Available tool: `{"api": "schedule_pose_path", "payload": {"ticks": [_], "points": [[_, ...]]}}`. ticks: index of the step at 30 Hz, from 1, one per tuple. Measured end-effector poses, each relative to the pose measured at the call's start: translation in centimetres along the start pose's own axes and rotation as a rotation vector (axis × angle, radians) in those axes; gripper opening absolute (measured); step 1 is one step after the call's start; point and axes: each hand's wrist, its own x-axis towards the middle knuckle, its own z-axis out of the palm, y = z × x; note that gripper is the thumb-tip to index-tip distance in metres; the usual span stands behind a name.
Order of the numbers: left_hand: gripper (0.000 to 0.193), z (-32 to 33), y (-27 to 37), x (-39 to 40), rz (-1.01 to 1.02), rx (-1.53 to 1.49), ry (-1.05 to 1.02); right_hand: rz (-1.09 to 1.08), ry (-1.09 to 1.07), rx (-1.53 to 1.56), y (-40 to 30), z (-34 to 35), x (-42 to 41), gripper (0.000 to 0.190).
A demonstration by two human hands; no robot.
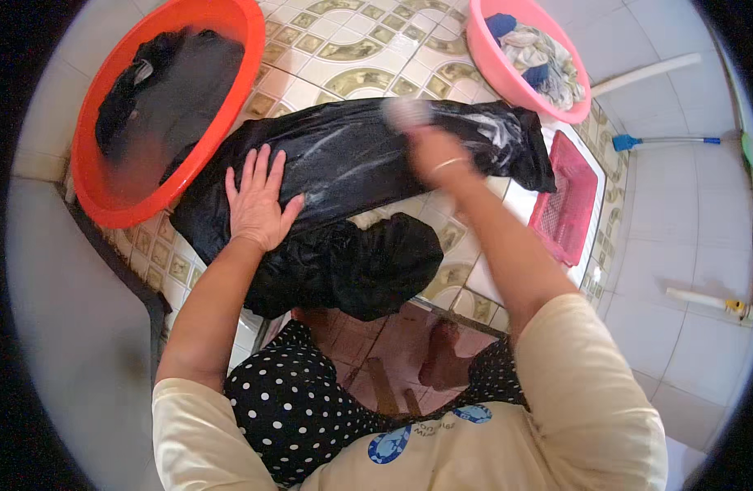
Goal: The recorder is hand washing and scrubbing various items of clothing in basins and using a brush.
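Observation:
A wet black garment (352,159) lies stretched across the tiled surface, with white suds streaked on it and a thicker patch of foam near its right end. My left hand (256,199) presses flat on its left part, fingers spread. On its upper middle, my right hand (434,150) grips a pale, blurred object (408,113), perhaps a scrubbing brush; motion blur hides its details. Another part of the black cloth hangs bunched over the near edge of the surface. The cloth's left end lies against the red basin.
At upper left stands a red plastic basin (250,80) holding dark cloth and murky water. A pink basin (483,67) with light and blue clothes is at upper right. Below it lies a pink plastic basket (575,215). White pipes and a blue-headed brush (626,142) are along the right wall.

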Motion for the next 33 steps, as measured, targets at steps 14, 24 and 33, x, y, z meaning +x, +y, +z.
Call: {"api": "schedule_pose_path", "payload": {"ticks": [14, 24, 33], "points": [[0.069, -0.4, 1.6, 1.7, 0.055, -0.030, 0.026, 0.138, -0.042, -0.178, 9.0, -0.8, 4.8, 0.026], [0.069, 0.6, -0.9, -0.2, 0.036, 0.006, 0.039, -0.285, -0.142, -0.082, -4.8, 1.2, -4.0, 0.022], [0.070, 0.1, 0.3, 0.4, -0.013, 0.034, -0.038, -0.013, 0.069, 0.055, 0.8, 3.0, -3.1, 0.022]]}}
